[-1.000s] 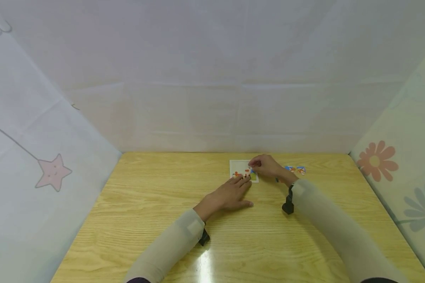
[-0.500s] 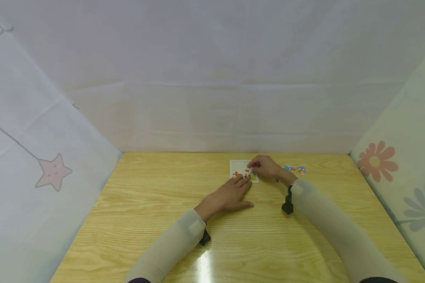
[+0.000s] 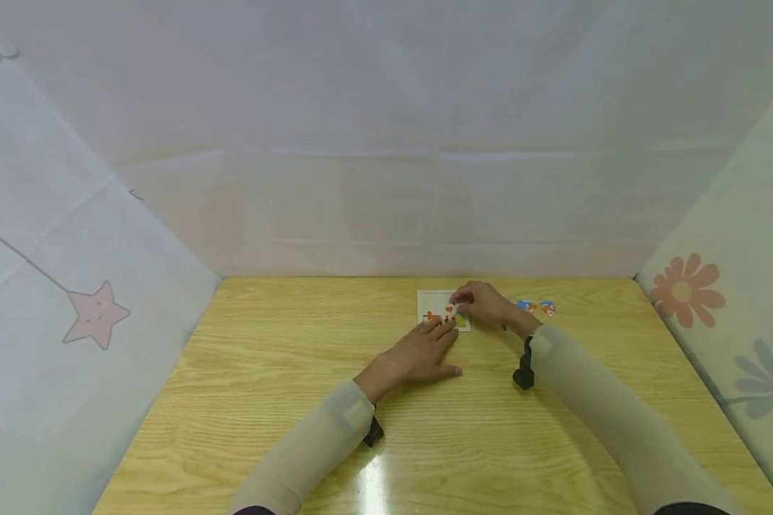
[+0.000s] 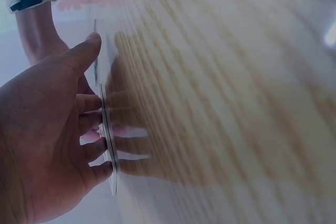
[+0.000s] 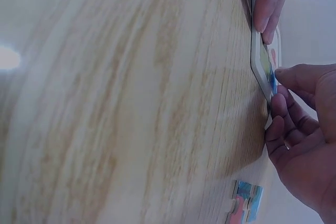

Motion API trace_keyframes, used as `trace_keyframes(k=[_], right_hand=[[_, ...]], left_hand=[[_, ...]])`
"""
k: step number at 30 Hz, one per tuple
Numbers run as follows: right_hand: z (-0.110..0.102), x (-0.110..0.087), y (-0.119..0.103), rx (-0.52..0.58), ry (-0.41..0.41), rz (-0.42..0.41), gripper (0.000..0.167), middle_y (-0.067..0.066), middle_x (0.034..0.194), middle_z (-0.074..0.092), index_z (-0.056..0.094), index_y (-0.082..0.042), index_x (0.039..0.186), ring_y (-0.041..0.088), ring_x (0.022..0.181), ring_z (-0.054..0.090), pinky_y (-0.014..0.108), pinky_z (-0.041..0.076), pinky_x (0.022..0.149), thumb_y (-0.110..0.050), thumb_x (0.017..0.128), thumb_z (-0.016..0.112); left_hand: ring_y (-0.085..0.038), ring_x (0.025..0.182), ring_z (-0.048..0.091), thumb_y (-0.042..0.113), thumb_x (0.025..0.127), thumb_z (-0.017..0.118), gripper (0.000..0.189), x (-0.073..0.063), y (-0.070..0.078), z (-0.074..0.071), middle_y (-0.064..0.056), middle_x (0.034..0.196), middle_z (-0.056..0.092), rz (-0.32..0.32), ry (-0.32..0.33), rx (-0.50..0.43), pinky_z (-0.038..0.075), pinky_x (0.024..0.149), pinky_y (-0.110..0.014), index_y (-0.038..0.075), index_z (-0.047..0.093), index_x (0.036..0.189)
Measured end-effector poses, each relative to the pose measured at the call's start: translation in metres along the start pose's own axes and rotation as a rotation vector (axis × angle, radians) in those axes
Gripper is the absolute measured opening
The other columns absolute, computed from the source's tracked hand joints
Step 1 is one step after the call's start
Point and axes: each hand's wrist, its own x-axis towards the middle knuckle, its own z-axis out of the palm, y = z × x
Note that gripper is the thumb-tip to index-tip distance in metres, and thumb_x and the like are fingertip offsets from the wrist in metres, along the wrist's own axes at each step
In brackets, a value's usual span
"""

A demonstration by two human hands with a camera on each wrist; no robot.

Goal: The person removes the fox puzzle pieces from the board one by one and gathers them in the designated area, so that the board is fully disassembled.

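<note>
A small white-rimmed puzzle board (image 3: pixel 433 299) lies near the far edge of the table, with orange and green printed pieces along its near side. My left hand (image 3: pixel 419 356) rests its straight fingertips on the board's near edge, palm down; the left wrist view shows these fingers (image 4: pixel 94 150) spread along the rim. At the board's right side, my right hand (image 3: pixel 484 303) pinches a blue puzzle piece (image 5: pixel 272 81) between thumb and curled fingers, low over the board. Most of that piece is hidden by the fingers.
Several loose puzzle pieces (image 3: pixel 547 308) in blue and orange lie right of the board, partly behind the right wrist. The wooden table (image 3: pixel 283 372) meets printed cloth walls at the back and sides.
Both hands stay almost in place. My right fingers have shifted very slightly left over the board. The loose pieces lie where they were.
</note>
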Motion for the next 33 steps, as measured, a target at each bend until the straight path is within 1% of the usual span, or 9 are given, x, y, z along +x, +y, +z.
trace_keyframes(k=[6,14,19,23,28,33], right_hand=[[-0.001,-0.001,0.0,0.016,0.002,0.006,0.023,0.015,0.123,0.072,0.075,-0.001,0.123,0.032,0.111,0.065,0.052,0.054,0.098,-0.003,0.102,0.068],[-0.003,-0.004,0.0,0.064,0.003,0.02,0.023,0.014,0.121,0.073,0.074,-0.003,0.124,0.031,0.112,0.067,0.051,0.054,0.099,-0.003,0.103,0.066],[-0.005,-0.006,-0.001,0.098,0.001,0.054,0.024,0.013,0.118,0.072,0.073,-0.006,0.124,0.029,0.108,0.068,0.047,0.056,0.095,-0.001,0.103,0.065],[-0.005,-0.008,0.0,0.131,-0.001,0.051,0.025,0.015,0.117,0.072,0.072,-0.004,0.126,0.03,0.107,0.068,0.046,0.056,0.093,0.001,0.103,0.064],[-0.004,-0.011,-0.002,0.148,0.001,0.044,0.024,0.017,0.118,0.071,0.071,-0.003,0.126,0.031,0.108,0.068,0.045,0.056,0.092,0.0,0.104,0.063],[-0.005,-0.012,-0.004,0.165,0.01,0.061,0.022,0.017,0.115,0.071,0.072,-0.004,0.125,0.032,0.106,0.067,0.04,0.053,0.086,0.0,0.105,0.062]], left_hand=[[-0.03,0.163,0.019,0.069,0.106,0.043,0.086,0.001,0.0,-0.001,-0.007,0.177,0.019,-0.002,0.001,-0.008,0.023,0.131,-0.049,0.013,0.028,0.169],[-0.031,0.163,0.02,0.069,0.106,0.044,0.086,0.001,0.0,-0.001,-0.007,0.177,0.02,0.005,0.007,-0.006,0.023,0.13,-0.049,0.012,0.029,0.169],[-0.031,0.163,0.02,0.07,0.105,0.044,0.087,0.002,0.0,0.0,-0.007,0.177,0.02,0.002,0.008,-0.005,0.023,0.13,-0.049,0.012,0.029,0.169],[-0.031,0.163,0.019,0.07,0.105,0.044,0.087,0.003,0.0,0.0,-0.007,0.177,0.019,-0.008,0.003,-0.008,0.022,0.131,-0.049,0.013,0.028,0.169],[-0.031,0.163,0.019,0.069,0.105,0.044,0.087,0.002,0.001,-0.001,-0.008,0.177,0.02,-0.01,0.0,-0.029,0.023,0.131,-0.05,0.013,0.028,0.169],[-0.032,0.163,0.019,0.069,0.105,0.044,0.087,0.001,0.001,-0.001,-0.008,0.177,0.02,-0.009,-0.001,-0.028,0.023,0.13,-0.05,0.012,0.028,0.169]])
